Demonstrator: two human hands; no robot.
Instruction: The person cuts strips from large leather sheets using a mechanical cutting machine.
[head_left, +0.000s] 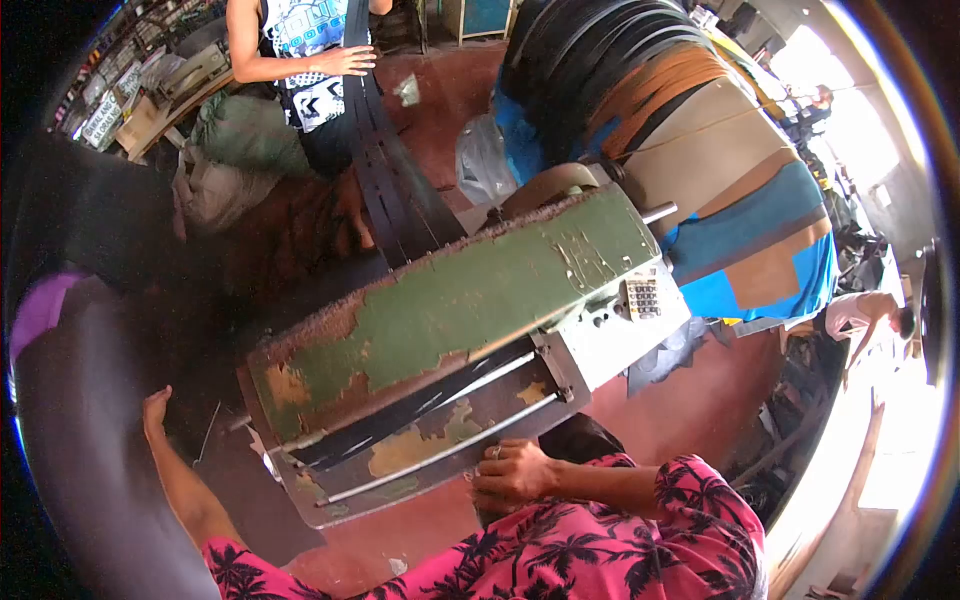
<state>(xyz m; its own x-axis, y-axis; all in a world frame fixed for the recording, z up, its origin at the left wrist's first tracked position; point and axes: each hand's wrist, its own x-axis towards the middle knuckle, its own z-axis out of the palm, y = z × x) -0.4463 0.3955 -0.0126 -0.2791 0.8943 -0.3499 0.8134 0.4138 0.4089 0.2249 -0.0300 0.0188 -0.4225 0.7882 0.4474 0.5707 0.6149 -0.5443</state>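
Observation:
In front of me stands a large machine with a worn, peeling green cover. Dark sheet material shows in the slot on its near side, behind a thin metal rod. My right hand, with a ring on one finger, is curled closed at the machine's near edge; what its fingers hold, if anything, is hidden. Stretched out to the left, my left hand is beside dark material past the machine's left end. Its fingers are small and partly hidden against the dark background.
Across the machine a co-worker's hand rests on long black strips running to the machine's far side. A keypad sits on its right end. Stacked sheets lie at the back right, sacks at the back left.

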